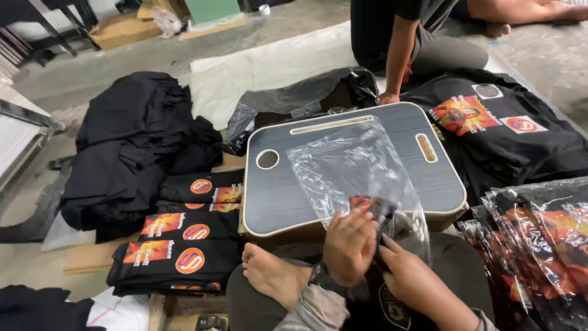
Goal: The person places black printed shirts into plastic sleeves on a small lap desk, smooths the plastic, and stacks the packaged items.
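Left hand (349,245): we are pinching the clear plastic bag (355,171) mouth, holding it apart.
Right hand (411,276): we are gripping the folded black shirt (381,211), feeding it inside.
Lap tray (288,196): serving as tabletop, supporting the bag flat.

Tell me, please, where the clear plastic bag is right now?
In the head view, the bag lies on the dark lap tray, centre-right, its near end at the left hand and right hand.

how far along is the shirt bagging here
Done: a stack of bagged shirts lies at the right. In hand: the left hand and right hand work a folded black shirt into a clear bag on the lap tray. Left: folded shirts unbagged at the left, plus a loose black heap.
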